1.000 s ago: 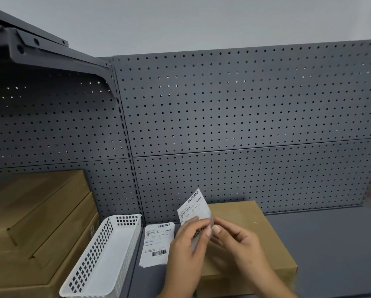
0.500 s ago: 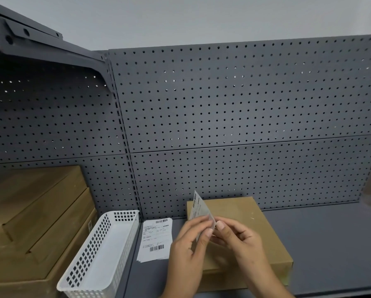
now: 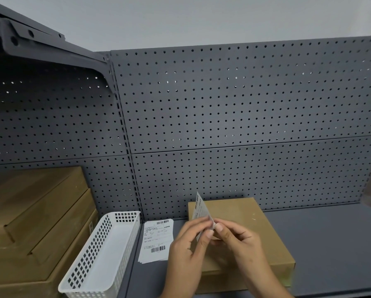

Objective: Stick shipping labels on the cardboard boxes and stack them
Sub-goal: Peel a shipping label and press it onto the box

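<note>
A flat brown cardboard box [image 3: 253,229] lies on the grey shelf in front of me. Above its near left part I hold a white shipping label [image 3: 200,209] almost edge-on, its barcode end pointing up. My left hand [image 3: 188,250] pinches the label's lower part between thumb and fingers. My right hand [image 3: 238,239] pinches the label's lower corner with its fingertips, right against the left hand. A small pile of more shipping labels [image 3: 156,241] lies flat on the shelf to the left of the box.
A white perforated plastic basket [image 3: 102,254] stands left of the label pile. Further left, several brown cardboard boxes [image 3: 36,224] are stacked in the neighbouring bay. A grey pegboard wall [image 3: 244,117] closes the back. Bare grey shelf [image 3: 330,244] stretches right of the box.
The label has turned from facing me to nearly edge-on, while both hands stayed together over the box. The view has shifted slightly.
</note>
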